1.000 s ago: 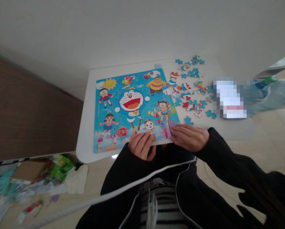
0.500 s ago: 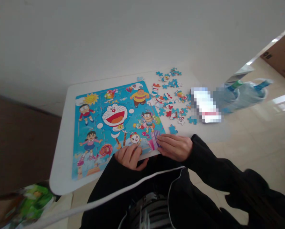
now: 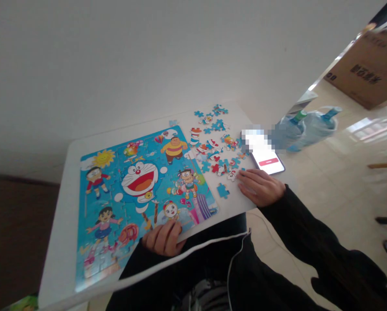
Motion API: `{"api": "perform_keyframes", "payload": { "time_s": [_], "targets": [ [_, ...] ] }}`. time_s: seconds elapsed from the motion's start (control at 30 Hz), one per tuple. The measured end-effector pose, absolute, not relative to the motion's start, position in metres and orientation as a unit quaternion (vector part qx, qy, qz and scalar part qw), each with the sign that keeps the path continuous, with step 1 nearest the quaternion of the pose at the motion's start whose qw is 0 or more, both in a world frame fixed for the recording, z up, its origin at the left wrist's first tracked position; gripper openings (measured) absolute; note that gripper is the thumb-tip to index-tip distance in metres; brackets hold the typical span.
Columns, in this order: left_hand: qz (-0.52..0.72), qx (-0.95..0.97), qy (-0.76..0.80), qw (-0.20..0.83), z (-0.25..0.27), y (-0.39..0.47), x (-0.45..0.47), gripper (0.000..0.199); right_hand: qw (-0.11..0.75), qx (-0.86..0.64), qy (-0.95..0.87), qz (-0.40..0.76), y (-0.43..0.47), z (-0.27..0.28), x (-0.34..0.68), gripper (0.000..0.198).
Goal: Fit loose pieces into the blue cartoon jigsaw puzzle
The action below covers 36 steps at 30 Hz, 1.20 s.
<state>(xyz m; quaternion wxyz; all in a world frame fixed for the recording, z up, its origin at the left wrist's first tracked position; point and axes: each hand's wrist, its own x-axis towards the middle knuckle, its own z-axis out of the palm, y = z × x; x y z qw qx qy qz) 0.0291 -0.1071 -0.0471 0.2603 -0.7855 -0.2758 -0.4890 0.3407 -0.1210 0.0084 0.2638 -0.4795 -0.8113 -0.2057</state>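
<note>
Hands flat, each grip loose and empty: left hand point(image 3: 163, 237) on puzzle board point(image 3: 131, 190), right hand point(image 3: 260, 186) beside loose pieces point(image 3: 217, 149).

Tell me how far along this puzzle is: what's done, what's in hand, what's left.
Done: the puzzle board on the white table shows a near-complete cartoon picture; whether any gaps remain cannot be told.
In hand: the left hand rests on the board's near edge; the right hand lies flat beside the loose pieces, near a lone blue piece and a phone.
Left: that loose pile is unplaced.
</note>
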Motion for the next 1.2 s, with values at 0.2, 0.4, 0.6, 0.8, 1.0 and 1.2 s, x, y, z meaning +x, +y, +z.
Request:
{"api": "perform_keyframes", "payload": {
  "time_s": [0.2, 0.4, 0.6, 0.8, 1.0, 1.2],
  "targets": [
    [-0.489, -0.786, -0.268, 0.267, -0.046, -0.106, 0.026, 0.030, 0.267, -0.486, -0.816, -0.166, -0.114, 0.004, 0.330, 0.019],
    [-0.462, -0.809, -0.272, 0.240, -0.049, -0.111, 0.020, 0.018, 0.259, -0.593, -0.746, -0.156, -0.090, 0.013, 0.362, 0.023],
    [-0.465, -0.798, -0.277, 0.265, -0.054, -0.111, 0.020, 0.029, 0.156, -0.710, -0.679, -0.105, -0.060, 0.027, 0.378, 0.027],
    [-0.491, -0.776, -0.283, 0.277, -0.057, -0.109, 0.022, 0.029, 0.103, -0.724, -0.681, -0.035, -0.023, 0.034, 0.363, 0.036],
    [-0.461, -0.789, -0.315, 0.255, -0.056, -0.116, 0.024, 0.023, 0.105, -0.738, -0.666, -0.031, -0.019, 0.031, 0.356, 0.035],
    [-0.396, -0.847, -0.236, 0.263, -0.046, -0.109, 0.012, 0.024, 0.204, -0.719, -0.664, -0.019, -0.031, 0.036, 0.360, 0.033]
  ]
}}
